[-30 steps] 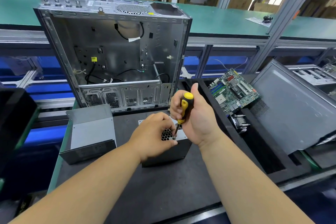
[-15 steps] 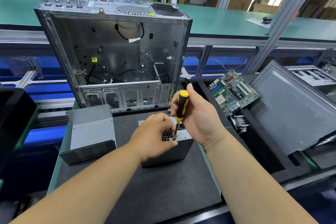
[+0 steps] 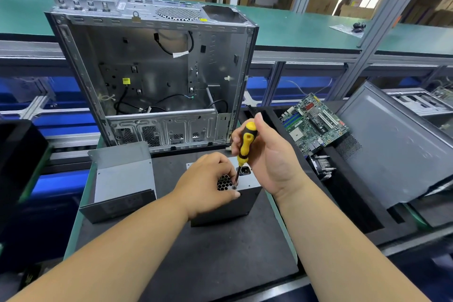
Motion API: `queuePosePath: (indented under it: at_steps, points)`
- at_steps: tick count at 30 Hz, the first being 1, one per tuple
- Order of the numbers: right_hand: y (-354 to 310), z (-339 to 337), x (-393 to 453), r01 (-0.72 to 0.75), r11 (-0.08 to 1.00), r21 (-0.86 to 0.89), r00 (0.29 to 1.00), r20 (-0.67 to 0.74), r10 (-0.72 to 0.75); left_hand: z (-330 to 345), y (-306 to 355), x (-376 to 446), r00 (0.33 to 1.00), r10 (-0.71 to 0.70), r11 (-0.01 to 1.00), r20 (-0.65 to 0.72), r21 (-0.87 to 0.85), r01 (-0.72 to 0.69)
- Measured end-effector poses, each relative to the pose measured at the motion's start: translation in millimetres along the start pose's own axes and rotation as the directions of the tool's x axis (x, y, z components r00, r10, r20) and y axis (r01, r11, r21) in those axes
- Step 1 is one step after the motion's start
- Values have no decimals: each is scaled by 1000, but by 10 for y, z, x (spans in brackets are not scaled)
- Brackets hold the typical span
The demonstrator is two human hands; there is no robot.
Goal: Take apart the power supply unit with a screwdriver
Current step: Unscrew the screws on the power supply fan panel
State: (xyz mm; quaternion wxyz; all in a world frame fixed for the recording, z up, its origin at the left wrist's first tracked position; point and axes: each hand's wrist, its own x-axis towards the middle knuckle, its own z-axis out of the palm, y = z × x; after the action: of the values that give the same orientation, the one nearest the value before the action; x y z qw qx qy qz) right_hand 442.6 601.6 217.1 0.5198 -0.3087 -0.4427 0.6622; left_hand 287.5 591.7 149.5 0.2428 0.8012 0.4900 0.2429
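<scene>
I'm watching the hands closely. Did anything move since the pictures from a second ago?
Only a little. The right hand turned around the screwdriver: before, it wrapped the yellow top; now the handle shows more, held by the fingertips. The tip stayed on the same spot on the power supply unit, beside the honeycomb vent. The left hand kept holding the unit. The open computer case and motherboard did not move.

Power supply unit [image 3: 247,180]: dull grey sheet metal. Screwdriver [image 3: 245,144]: glossy yellow-black handle, probably plastic. Mat [image 3: 220,247]: matt black.
</scene>
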Motion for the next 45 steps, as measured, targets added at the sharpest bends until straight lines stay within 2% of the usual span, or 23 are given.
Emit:
queuePosePath:
  at_steps: [8,16,20,30,36,38,40,43,45]
  points:
    - [15,67,63,-79,997,11,997,-17,79,18,0,4,1000,-9,1000,-10,-14,9]
    - [61,41,9,-5,998,59,998,69,1,22,1,2,1000,-17,1000,-11,8,17]
    - [35,16,-16,-4,1000,-15,999,44,5,17,13,-6,1000,-22,999,-10,24,22]
    - [10,77,21,-88,996,-10,995,-43,88,16,56,-19,999,-47,999,-20,-21,46]
    - [-20,30,-12,-57,998,38,998,30,55,-3,78,4,997,-72,996,5,-52,72]
    - [-21,1,-39,-22,999,-34,999,23,23,-14,83,16,997,-74,995,17,-62,75]
    - [-23,-35,-57,6,978,-209,1000,-22,-11,-24,91,27,997,-73,995,22,-73,75]
    - [-66,-99,-86,21,855,-518,996,-59,-60,-37,107,39,997,-76,993,31,-91,78]
    - [-106,-130,-109,22,775,-631,996,-57,-74,-41,119,45,996,-78,993,36,-91,81]
